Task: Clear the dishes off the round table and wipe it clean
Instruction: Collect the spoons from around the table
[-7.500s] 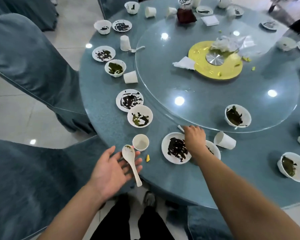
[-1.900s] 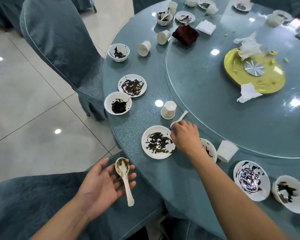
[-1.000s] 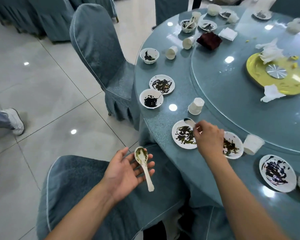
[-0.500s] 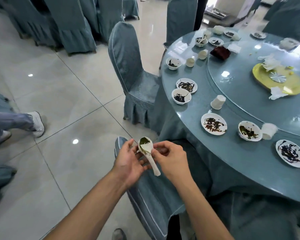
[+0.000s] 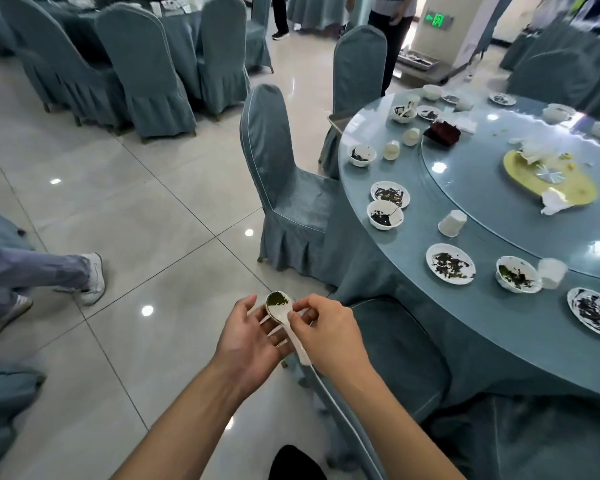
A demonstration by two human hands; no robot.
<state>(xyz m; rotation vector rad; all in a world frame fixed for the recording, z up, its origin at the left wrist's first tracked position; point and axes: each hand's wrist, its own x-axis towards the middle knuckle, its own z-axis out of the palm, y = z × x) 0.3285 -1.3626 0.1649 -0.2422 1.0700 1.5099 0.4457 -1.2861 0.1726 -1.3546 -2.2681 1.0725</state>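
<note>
My left hand (image 5: 253, 337) lies palm up over the floor beside the round table (image 5: 471, 317). A white soup spoon (image 5: 279, 306) with green residue in its bowl rests across its fingers. My right hand (image 5: 326, 336) pinches this spoon's handle from the right. White parts of a second spoon seem to show under it. On the table stand several dirty dishes: a plate (image 5: 450, 263), a bowl (image 5: 518, 279), a cup (image 5: 552, 271), another plate (image 5: 593, 311), and further bowls (image 5: 384, 214) and cups (image 5: 451, 223).
A covered chair (image 5: 399, 344) stands just under my hands, another chair (image 5: 284, 188) at the table's left. The glass turntable (image 5: 520, 216) carries a yellow disc (image 5: 568, 188) and crumpled napkins. A person's legs (image 5: 39, 275) are on the left floor; someone stands at the back (image 5: 392, 26).
My right hand lifted a spoon from beside the plate and brought it to my left hand. My view turned left, away from the table, and both hands now meet over the chair.
</note>
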